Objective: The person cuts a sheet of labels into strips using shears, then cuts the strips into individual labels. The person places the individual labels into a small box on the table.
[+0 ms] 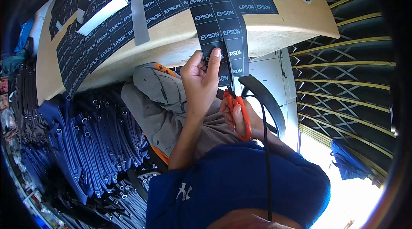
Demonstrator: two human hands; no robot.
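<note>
A black sheet printed with EPSON labels (225, 13) hangs over the table's front edge. My left hand (201, 76) pinches its left strip, thumb on top and fingers curled underneath. In my right hand (231, 115) are orange-handled scissors (242, 119), my fingers wrapped through the handles. The dark blades point up and away from me, along a slit between the two label columns. How far apart the blades stand is hard to make out against the black sheet.
More EPSON sheets (107, 36) cover the wooden table (274, 22), with a grey metal ruler (139, 14) across them. A white box (103, 16) holds cut labels. Blue straps with metal rings (92, 143) hang at left. A black cable (266, 160) runs beside my right arm.
</note>
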